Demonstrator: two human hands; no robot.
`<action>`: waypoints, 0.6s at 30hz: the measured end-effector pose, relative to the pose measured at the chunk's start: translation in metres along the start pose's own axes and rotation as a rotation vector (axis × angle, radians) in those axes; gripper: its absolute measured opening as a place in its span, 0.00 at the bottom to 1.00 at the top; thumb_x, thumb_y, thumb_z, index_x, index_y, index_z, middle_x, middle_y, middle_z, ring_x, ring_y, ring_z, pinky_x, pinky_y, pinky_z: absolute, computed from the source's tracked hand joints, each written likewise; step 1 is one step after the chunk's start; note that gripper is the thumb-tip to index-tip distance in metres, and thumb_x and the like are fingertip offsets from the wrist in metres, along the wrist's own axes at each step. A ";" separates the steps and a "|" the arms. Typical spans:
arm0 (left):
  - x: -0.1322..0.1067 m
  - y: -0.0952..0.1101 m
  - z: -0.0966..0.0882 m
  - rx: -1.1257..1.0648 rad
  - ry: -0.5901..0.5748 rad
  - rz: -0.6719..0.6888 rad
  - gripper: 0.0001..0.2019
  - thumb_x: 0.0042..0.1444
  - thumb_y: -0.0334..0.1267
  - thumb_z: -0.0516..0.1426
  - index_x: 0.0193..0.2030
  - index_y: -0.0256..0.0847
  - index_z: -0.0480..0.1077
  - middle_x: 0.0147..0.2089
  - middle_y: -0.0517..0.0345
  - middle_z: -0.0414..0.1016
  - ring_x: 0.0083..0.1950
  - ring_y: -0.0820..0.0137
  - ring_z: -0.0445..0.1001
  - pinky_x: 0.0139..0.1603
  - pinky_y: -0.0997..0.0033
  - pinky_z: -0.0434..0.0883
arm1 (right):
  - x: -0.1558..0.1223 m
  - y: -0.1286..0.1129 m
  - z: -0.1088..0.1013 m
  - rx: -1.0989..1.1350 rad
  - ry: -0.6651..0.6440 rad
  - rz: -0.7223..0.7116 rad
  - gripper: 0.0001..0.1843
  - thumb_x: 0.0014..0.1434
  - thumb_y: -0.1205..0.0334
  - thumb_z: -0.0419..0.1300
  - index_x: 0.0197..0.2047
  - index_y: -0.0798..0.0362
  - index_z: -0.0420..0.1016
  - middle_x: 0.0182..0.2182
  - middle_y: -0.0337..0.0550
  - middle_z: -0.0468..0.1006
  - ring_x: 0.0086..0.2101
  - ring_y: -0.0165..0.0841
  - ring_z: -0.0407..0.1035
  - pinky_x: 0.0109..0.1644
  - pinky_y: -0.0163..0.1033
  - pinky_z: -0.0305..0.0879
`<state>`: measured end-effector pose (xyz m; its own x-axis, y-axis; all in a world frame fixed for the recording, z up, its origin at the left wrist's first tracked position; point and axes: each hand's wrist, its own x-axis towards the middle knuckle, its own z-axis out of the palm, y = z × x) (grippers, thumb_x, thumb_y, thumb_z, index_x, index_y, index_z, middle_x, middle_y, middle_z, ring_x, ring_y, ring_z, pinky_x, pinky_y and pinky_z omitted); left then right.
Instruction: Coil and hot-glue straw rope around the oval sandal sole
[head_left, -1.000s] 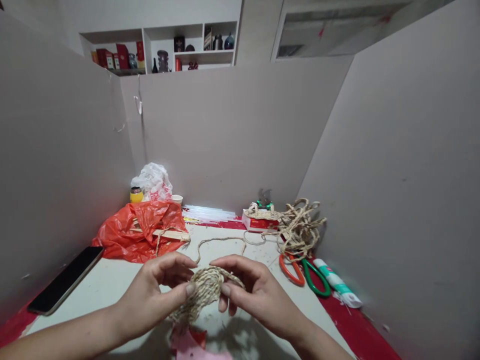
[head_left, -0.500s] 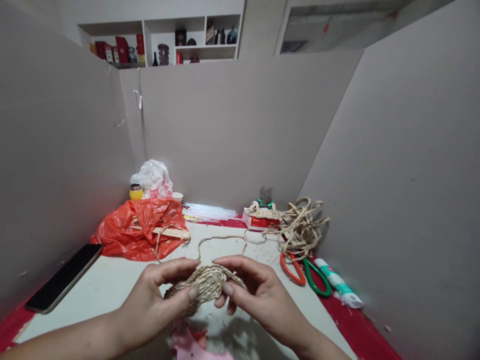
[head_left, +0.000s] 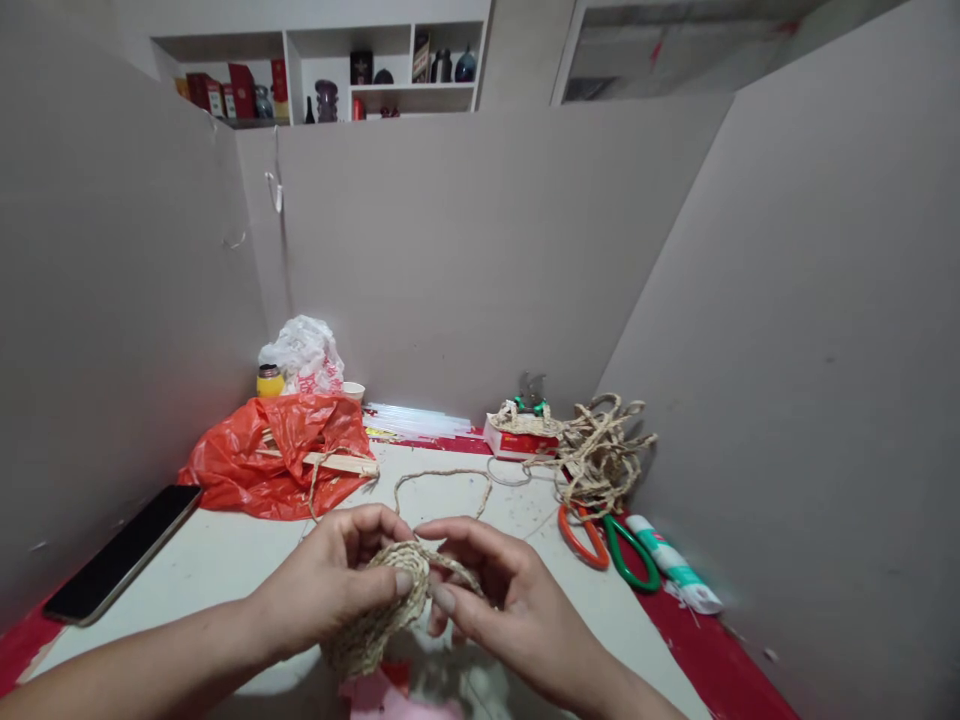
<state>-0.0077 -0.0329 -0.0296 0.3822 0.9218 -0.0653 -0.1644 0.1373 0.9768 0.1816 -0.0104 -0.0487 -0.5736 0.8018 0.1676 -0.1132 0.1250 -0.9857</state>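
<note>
Since half a second ago, the beige, rounded piece of coiled straw cord point(head_left: 375, 625) has turned in my grasp and hangs lower beneath my left thumb; I judge this presents the edge carrying the loose, beige straw strand point(head_left: 453, 566) for working. My left hand point(head_left: 337, 570) grips the piece above the pale tabletop point(head_left: 225, 555), thumb over bent fingers. My right hand point(head_left: 502, 595), fingers curled, holds the strand at that edge.

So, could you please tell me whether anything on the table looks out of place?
The braided straw rope at the back right does: it lies in a loose tangle by the orange handle and green handle, rather than neatly coiled.
</note>
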 end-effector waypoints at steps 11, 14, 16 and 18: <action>-0.001 -0.005 -0.005 -0.001 0.046 -0.057 0.13 0.47 0.34 0.65 0.39 0.38 0.69 0.30 0.62 0.73 0.29 0.76 0.67 0.32 0.74 0.65 | -0.004 -0.008 -0.003 -0.712 0.089 -0.481 0.08 0.60 0.72 0.56 0.38 0.56 0.75 0.26 0.42 0.77 0.25 0.31 0.71 0.30 0.35 0.66; 0.000 -0.008 -0.006 -0.020 0.041 -0.061 0.14 0.47 0.34 0.65 0.41 0.39 0.70 0.31 0.62 0.73 0.29 0.76 0.67 0.33 0.73 0.66 | -0.004 -0.004 -0.006 -0.900 0.057 -0.696 0.13 0.60 0.76 0.54 0.47 0.57 0.72 0.30 0.46 0.80 0.29 0.33 0.73 0.32 0.36 0.68; 0.000 -0.010 -0.007 -0.013 0.053 -0.066 0.13 0.47 0.34 0.65 0.40 0.39 0.70 0.30 0.62 0.73 0.29 0.76 0.67 0.32 0.73 0.66 | -0.004 0.000 -0.009 -0.975 0.033 -0.758 0.14 0.61 0.76 0.53 0.50 0.57 0.70 0.33 0.47 0.81 0.31 0.34 0.75 0.34 0.36 0.70; 0.000 -0.010 -0.006 -0.001 0.065 -0.072 0.12 0.46 0.34 0.65 0.38 0.38 0.71 0.29 0.62 0.73 0.28 0.76 0.67 0.31 0.74 0.66 | -0.004 0.003 -0.011 -1.086 0.043 -0.825 0.13 0.62 0.75 0.53 0.49 0.60 0.70 0.33 0.50 0.81 0.32 0.35 0.76 0.34 0.37 0.72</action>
<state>-0.0115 -0.0323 -0.0410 0.3336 0.9309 -0.1488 -0.1394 0.2048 0.9688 0.1927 -0.0071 -0.0525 -0.6224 0.2863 0.7284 0.2930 0.9482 -0.1223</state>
